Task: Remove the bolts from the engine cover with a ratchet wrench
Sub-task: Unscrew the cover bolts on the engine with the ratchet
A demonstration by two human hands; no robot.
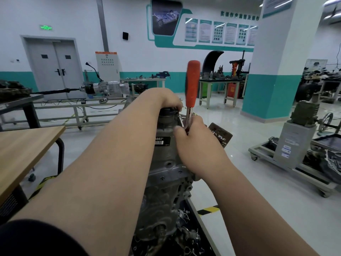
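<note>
Black sleeve (36,237) at bottom left, bare forearms reaching up-frame. Left hand (162,98) is curled over the top of the grey cast engine cover (166,154), centre frame, rough metal with a barcode label (162,141). Right hand (193,132) is clenched round the chrome shank of the ratchet wrench (191,85); its smooth orange handle stands upright. Bolts too small to make out.
</note>
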